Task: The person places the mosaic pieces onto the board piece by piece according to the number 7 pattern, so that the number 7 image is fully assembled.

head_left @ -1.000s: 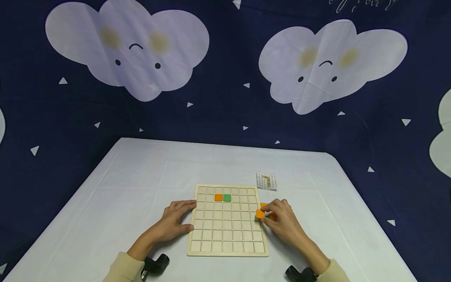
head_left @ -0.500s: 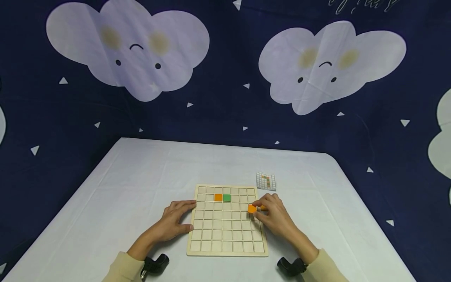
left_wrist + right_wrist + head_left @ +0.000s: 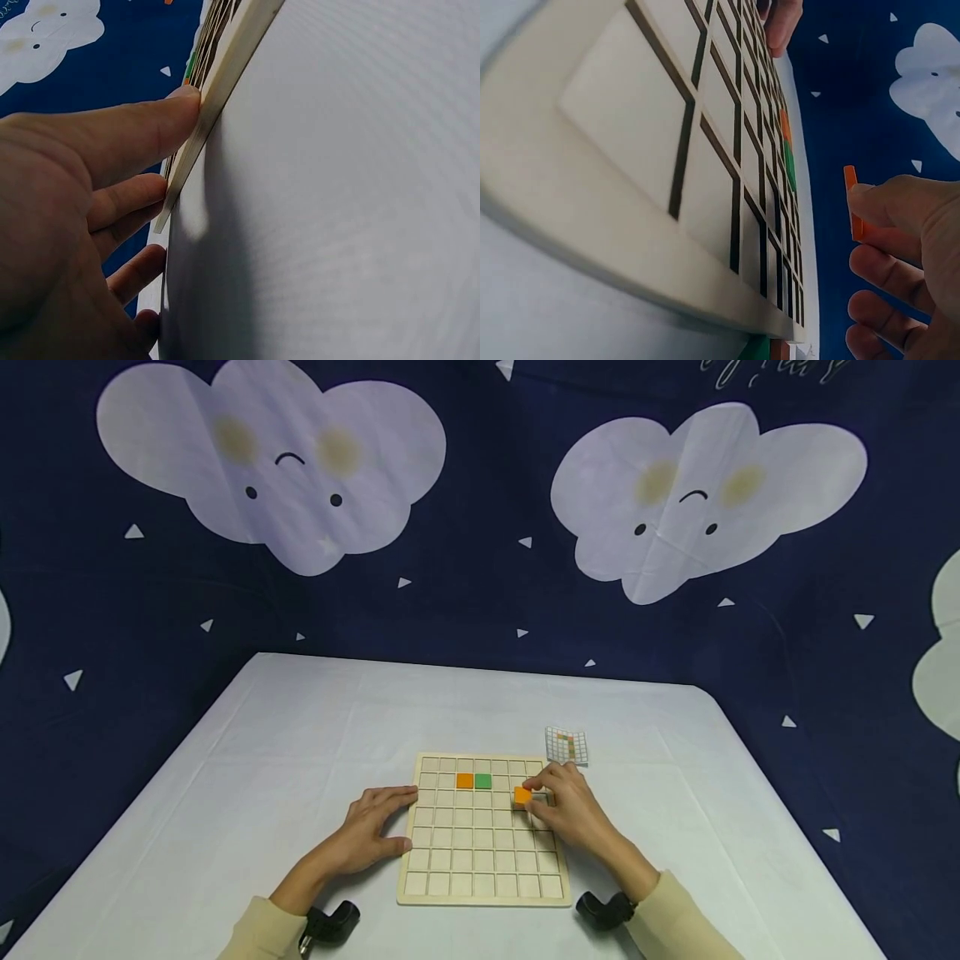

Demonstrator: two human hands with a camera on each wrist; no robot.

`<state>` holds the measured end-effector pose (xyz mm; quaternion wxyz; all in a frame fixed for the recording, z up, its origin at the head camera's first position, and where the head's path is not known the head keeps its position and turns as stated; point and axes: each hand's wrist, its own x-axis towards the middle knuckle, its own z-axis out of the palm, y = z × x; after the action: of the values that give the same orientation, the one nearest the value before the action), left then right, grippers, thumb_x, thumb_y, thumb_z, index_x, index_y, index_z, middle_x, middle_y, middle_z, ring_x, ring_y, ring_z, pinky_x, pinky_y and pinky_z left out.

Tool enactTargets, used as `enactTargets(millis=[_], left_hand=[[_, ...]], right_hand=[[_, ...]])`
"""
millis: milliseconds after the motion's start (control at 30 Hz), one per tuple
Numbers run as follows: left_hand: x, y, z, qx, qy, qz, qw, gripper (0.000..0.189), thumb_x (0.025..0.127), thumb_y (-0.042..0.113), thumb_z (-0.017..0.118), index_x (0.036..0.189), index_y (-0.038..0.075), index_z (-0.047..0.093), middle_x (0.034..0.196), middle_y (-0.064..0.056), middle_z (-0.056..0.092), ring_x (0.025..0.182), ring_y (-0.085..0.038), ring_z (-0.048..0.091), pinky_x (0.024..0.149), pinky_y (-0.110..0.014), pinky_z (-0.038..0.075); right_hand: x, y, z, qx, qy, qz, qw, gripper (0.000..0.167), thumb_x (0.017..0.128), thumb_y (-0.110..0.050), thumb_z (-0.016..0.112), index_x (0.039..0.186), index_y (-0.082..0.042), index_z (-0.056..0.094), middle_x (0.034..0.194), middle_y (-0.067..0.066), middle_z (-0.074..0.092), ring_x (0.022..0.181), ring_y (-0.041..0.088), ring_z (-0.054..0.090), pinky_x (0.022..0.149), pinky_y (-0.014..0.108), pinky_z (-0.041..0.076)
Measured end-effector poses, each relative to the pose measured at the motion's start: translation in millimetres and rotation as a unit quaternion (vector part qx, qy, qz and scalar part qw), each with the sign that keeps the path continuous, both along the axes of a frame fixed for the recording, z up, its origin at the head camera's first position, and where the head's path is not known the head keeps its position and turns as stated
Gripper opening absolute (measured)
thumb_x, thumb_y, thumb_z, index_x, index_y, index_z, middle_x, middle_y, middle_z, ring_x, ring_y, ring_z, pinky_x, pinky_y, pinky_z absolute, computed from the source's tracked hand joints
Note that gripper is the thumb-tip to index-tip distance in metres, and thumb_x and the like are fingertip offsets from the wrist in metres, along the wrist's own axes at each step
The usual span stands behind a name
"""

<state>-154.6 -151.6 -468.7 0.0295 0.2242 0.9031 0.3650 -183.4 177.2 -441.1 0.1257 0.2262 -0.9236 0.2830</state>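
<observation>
A wooden grid board lies on the white table. In one of its upper rows an orange tile and a green tile sit side by side in neighbouring cells. My right hand pinches another orange tile between thumb and fingers, raised over the board's right part. The right wrist view shows this pinched tile edge-on, clear of the grid. With fingers fairly straight, my left hand rests against the board's left edge; its thumb touches the frame in the left wrist view.
A small printed card with a coloured grid pattern lies beyond the board's upper right corner. Loose tiles, one of them green, lie beside the board's right edge, hidden behind my right hand in the head view. A dark cloud-print cloth hangs behind the table.
My right hand has carried the orange tile left and slightly away from me, from the loose tiles at the board's right edge to over the grid. My left hand stays put.
</observation>
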Motion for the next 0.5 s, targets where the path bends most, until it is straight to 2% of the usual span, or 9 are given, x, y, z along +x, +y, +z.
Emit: enactTargets(millis=[333,500], left_hand=[[0.4,1.1,0.1,-0.003,-0.001,0.005,1.0000,0.063,0.079,0.020,0.073,0.136,0.006,0.050,0.145,-0.007,0.045,0.131,-0.031,0.034,0.101,-0.054,0.020],[0.2,1.3,0.0,-0.002,-0.002,0.006,1.0000,0.063,0.079,0.021,0.073,0.136,0.006,0.050,0.145,-0.007,0.044,0.131,-0.031,0.034,0.101,-0.054,0.020]], right_hand=[[-10.1,-6,0.6,0.008,-0.035,0.002,0.9994,0.020,0.078,-0.014,0.073,0.098,-0.015,0.072,0.091,0.000,0.061,0.087,0.011,0.044,0.075,0.030,0.035],[-14.6,-8,0.0,0.010,-0.038,-0.002,0.9992,0.020,0.078,-0.015,0.073,0.098,-0.016,0.072,0.091,-0.004,0.061,0.085,0.010,0.042,0.074,0.028,0.035]])
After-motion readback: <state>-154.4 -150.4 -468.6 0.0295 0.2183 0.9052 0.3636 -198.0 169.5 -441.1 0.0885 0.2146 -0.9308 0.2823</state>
